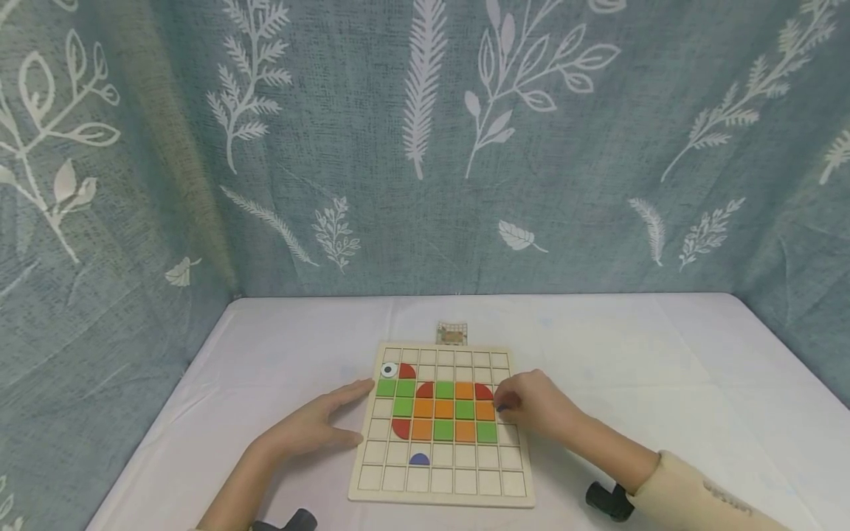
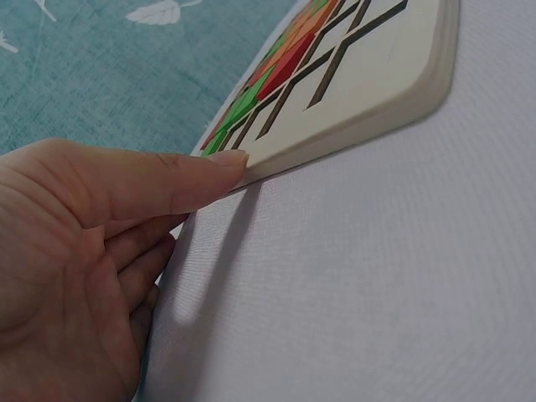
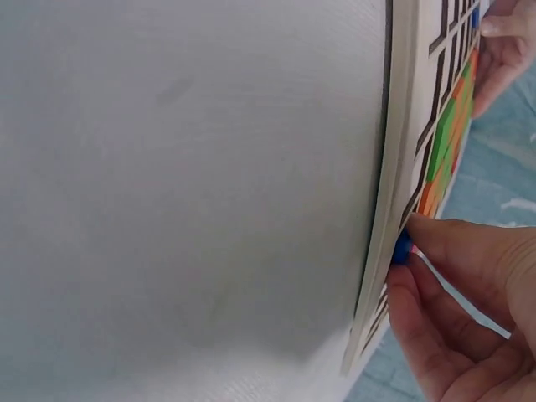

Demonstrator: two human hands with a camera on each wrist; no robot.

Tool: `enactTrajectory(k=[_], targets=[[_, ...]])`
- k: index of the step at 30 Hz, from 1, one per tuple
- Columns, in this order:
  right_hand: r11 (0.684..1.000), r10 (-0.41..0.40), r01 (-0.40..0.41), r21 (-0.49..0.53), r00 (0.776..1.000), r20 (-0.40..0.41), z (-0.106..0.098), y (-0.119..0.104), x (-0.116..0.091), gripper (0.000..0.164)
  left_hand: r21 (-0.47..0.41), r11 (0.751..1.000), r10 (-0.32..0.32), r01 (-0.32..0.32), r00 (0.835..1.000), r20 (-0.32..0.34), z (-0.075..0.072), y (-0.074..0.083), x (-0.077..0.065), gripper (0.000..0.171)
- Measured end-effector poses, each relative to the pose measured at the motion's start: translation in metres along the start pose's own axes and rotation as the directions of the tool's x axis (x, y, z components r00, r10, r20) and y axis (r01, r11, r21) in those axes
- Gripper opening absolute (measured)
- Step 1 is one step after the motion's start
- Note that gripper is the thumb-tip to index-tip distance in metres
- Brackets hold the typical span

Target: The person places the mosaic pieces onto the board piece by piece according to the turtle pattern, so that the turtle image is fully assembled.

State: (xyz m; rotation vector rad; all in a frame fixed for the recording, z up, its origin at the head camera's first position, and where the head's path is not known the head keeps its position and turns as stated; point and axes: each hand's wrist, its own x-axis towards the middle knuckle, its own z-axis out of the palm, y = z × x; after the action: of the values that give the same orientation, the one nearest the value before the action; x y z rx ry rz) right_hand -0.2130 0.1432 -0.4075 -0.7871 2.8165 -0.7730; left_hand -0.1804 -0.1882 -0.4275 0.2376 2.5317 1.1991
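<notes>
A wooden grid board [image 1: 441, 479] lies on the table, its upper and middle squares filled with green, orange and red tiles. A round eye piece [image 1: 388, 370] is at its upper left, and a blue half-round tile [image 1: 419, 459] sits in a lower square. My left hand [image 1: 312, 424] rests at the board's left edge, thumb and fingers spread, the thumb tip [image 2: 228, 161] touching the rim. At the right edge, my right hand [image 1: 539, 407] pinches a small blue piece [image 3: 403, 249] between thumb and fingers, beside an orange tile [image 1: 485, 410]. The fingers partly cover that piece.
A small patterned card [image 1: 451, 333] lies just behind the board. The white-covered table [image 1: 617, 354] meets a blue-green leaf-print curtain [image 1: 372, 147] at the back and sides. Black devices are on both wrists, the right one [image 1: 609, 501] near the sleeve.
</notes>
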Motion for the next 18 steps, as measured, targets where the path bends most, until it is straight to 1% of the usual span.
enactTrajectory(k=[6,11,14,16,18], targets=[[1.0,0.014,-0.014,-0.002,1.0,-0.027,0.0,0.001,-0.002,0.017,-0.004,1.0,0.007,-0.007,1.0,0.001,0.001,-0.001,0.0,0.079],[1.0,-0.014,0.014,0.012,0.999,-0.052,-0.011,0.006,-0.011,0.015,-0.009,1.0,0.001,-0.001,1.0,-0.001,0.001,0.0,0.0,0.08],[1.0,-0.024,0.024,0.011,0.999,-0.026,-0.021,0.011,-0.02,0.013,-0.007,1.0,-0.005,0.005,1.0,-0.006,0.002,0.0,0.001,0.081],[1.0,-0.005,0.004,0.005,1.0,0.007,-0.027,0.014,-0.027,0.013,-0.006,1.0,-0.002,0.002,1.0,-0.007,0.001,-0.001,0.001,0.081],[0.999,0.037,-0.036,-0.009,0.998,0.046,-0.032,0.019,-0.035,0.014,-0.009,1.0,0.001,-0.001,1.0,-0.009,0.001,-0.001,0.001,0.08]])
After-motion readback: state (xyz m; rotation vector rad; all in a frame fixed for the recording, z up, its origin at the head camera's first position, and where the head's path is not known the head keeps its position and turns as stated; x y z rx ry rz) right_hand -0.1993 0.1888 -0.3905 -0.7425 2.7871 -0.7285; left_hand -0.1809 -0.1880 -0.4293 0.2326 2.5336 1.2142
